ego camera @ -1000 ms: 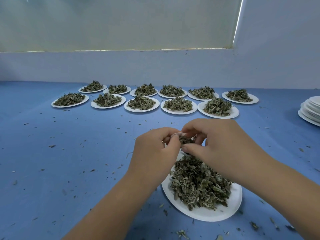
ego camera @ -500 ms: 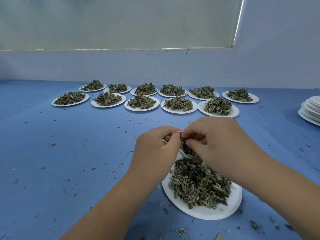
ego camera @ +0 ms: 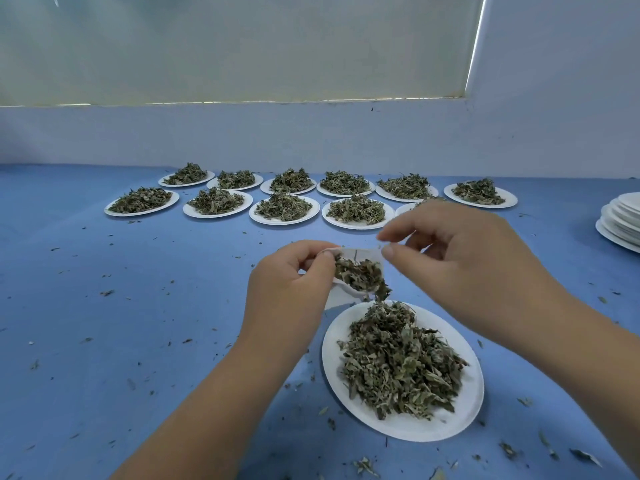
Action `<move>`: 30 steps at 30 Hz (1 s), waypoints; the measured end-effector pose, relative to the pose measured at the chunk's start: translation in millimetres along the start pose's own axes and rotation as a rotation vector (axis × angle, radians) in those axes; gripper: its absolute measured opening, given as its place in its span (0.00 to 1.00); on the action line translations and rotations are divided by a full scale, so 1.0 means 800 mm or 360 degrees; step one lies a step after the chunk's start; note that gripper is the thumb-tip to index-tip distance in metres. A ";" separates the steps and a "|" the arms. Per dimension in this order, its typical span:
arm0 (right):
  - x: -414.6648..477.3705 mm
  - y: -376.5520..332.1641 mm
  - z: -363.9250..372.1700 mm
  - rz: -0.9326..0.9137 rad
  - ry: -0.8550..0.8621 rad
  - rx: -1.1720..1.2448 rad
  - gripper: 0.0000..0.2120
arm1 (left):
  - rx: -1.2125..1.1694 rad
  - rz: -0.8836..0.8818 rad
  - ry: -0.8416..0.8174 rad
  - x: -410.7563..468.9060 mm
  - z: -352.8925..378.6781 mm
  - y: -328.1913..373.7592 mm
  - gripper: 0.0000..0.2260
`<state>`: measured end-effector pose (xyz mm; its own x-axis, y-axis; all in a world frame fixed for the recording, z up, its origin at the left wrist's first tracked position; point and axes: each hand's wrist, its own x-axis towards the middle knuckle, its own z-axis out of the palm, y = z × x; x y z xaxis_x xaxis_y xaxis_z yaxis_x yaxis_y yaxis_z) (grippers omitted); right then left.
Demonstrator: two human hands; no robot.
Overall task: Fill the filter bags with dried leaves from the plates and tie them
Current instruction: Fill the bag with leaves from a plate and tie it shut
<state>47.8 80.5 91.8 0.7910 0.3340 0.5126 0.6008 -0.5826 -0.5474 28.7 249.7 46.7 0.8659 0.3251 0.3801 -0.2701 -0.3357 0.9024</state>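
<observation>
My left hand (ego camera: 291, 292) grips a white filter bag (ego camera: 341, 294) by its left side and holds it tilted just above the table. Dried leaves (ego camera: 360, 273) fill the bag's open mouth, and a few hang from its lower edge toward the plate. My right hand (ego camera: 467, 265) hovers at the bag's upper right corner with loosely curled fingers. Its thumb and forefinger are slightly apart, and the thumb tip is beside the bag's rim. Below them a white paper plate (ego camera: 332, 358) carries a heap of dried leaves (ego camera: 398, 362).
Two rows of white plates (ego camera: 284, 207) heaped with dried leaves stand at the back of the blue table. A stack of empty plates (ego camera: 623, 220) sits at the right edge. Leaf crumbs lie scattered over the blue cloth. A pale wall closes the far side.
My right hand has lifted out of the bag's mouth and moved up and right. The bag, hidden between my hands before, now shows with leaves inside.
</observation>
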 end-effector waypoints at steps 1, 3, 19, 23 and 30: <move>0.002 0.001 -0.002 0.0062 0.0005 0.0032 0.03 | -0.0043 -0.0028 0.0023 0.001 -0.001 -0.001 0.09; 0.001 0.004 -0.003 0.0180 -0.0103 0.0028 0.16 | -0.0108 -0.0075 0.0060 0.003 -0.002 -0.001 0.10; -0.017 0.010 0.045 0.0260 0.0037 0.0080 0.13 | -0.0272 -0.0216 0.0071 0.001 0.002 0.002 0.10; -0.015 0.007 0.039 0.0175 0.0106 0.0130 0.09 | -0.0277 -0.0212 0.0073 0.002 0.001 0.002 0.11; -0.009 0.008 0.025 0.0075 0.0075 0.0113 0.06 | -0.0138 -0.0049 0.0053 -0.002 0.003 0.001 0.10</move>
<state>47.8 89.1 71.5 0.8135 0.2713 0.5145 0.5708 -0.5423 -0.6165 27.9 247.1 46.2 0.8604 0.3635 0.3572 -0.2803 -0.2480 0.9273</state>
